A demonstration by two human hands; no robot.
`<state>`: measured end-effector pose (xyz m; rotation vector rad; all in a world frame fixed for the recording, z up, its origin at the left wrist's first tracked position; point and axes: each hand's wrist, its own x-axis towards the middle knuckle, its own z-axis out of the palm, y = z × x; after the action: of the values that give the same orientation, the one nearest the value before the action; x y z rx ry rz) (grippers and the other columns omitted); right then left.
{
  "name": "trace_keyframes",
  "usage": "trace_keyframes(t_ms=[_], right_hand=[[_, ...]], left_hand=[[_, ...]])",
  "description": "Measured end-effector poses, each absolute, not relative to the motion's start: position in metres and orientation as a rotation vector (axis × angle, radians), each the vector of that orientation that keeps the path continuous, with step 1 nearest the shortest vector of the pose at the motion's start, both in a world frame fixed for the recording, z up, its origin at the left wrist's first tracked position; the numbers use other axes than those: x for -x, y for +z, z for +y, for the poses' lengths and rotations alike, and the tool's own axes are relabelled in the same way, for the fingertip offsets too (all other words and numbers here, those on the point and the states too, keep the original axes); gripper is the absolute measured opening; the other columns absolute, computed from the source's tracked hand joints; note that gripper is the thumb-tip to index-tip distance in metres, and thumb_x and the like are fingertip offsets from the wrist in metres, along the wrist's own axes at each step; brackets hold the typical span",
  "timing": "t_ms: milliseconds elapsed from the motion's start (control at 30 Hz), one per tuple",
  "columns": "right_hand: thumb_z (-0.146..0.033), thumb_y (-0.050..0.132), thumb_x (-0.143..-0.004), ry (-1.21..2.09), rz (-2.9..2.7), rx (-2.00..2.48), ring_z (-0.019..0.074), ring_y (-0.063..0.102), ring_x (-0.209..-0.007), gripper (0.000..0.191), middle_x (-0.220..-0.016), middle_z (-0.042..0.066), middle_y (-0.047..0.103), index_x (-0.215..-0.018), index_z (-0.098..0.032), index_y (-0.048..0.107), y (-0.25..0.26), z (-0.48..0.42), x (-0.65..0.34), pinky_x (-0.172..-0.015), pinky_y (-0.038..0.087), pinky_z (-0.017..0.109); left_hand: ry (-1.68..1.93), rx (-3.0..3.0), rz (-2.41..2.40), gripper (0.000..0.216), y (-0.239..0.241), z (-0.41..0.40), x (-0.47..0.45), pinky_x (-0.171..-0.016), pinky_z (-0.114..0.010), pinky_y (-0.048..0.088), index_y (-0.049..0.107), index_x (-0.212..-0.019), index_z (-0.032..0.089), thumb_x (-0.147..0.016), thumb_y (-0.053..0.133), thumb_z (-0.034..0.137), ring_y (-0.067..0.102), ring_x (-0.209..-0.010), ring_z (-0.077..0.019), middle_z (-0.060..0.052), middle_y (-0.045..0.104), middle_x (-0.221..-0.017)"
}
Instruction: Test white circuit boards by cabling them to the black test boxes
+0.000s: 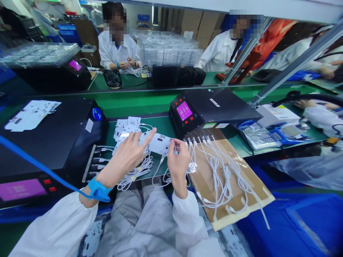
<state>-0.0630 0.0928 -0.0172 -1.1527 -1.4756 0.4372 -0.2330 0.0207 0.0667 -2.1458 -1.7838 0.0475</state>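
A white circuit board (160,143) with small dark parts is held just above the green bench. My right hand (179,162) pinches its right edge between thumb and fingers. Over the board's left end lies my left hand (128,151), its index finger stretched out; the thumb is hidden. It wears a blue wrist strap (99,189) with a blue cord. A white cable (160,165) with a plug hangs at the board's lower edge. More white boards (122,127) lie behind my left hand, and coiled white cables (139,172) lie below it.
Black testers with pink screens stand left (50,142) and right (211,107). A cardboard sheet (241,171) with several white cables juts over the bench edge. Bagged parts (261,135) lie right. Two people in white coats sit opposite; another person's sleeve shows at far right.
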Motion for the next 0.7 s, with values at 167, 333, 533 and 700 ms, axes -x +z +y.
trace_keyframes(t_ms=[167,333,533,700], right_hand=[[-0.035,0.051,-0.102,0.538,-1.407,1.301,0.0235,0.070,-0.092,0.028,-0.102,0.014,0.074,-0.108,-0.014,0.069,-0.049,0.110,0.069,-0.086,0.055,0.038],[-0.029,0.049,-0.100,0.540,-1.370,1.434,0.0276,0.070,-0.095,0.028,-0.103,0.019,0.074,-0.109,-0.010,0.067,-0.075,0.125,0.076,-0.089,0.054,0.043],[-0.024,0.049,-0.102,0.442,-1.465,1.544,0.0307,0.068,-0.104,0.029,-0.111,0.024,0.070,-0.119,-0.005,0.063,-0.073,0.119,0.081,-0.095,0.054,0.047],[-0.026,0.052,-0.105,0.423,-1.756,1.322,0.0280,0.061,-0.127,0.035,-0.131,0.019,0.063,-0.138,-0.015,0.057,-0.048,0.046,0.054,-0.108,0.054,0.046]], left_hand=[[0.027,2.010,-1.903,0.076,0.070,0.012,0.250,-0.091,-0.050,0.058,0.024,-0.164,0.007,-0.096,0.055,0.022,0.062,-0.113,-0.0397,-0.026,0.059,-0.128],[-0.124,1.941,-2.041,0.077,0.073,-0.004,0.256,-0.090,-0.053,0.058,0.028,-0.162,0.007,-0.096,0.058,0.034,0.062,-0.118,-0.0449,-0.027,0.059,-0.132],[-0.415,1.942,-2.053,0.083,0.074,-0.023,0.247,-0.086,-0.053,0.063,0.036,-0.160,0.011,-0.092,0.065,0.050,0.066,-0.119,-0.0428,-0.023,0.063,-0.134],[-0.763,1.981,-2.112,0.101,0.072,-0.031,0.236,-0.098,-0.058,0.060,0.035,-0.162,0.020,-0.079,0.074,0.063,0.066,-0.124,-0.0417,-0.016,0.066,-0.137]])
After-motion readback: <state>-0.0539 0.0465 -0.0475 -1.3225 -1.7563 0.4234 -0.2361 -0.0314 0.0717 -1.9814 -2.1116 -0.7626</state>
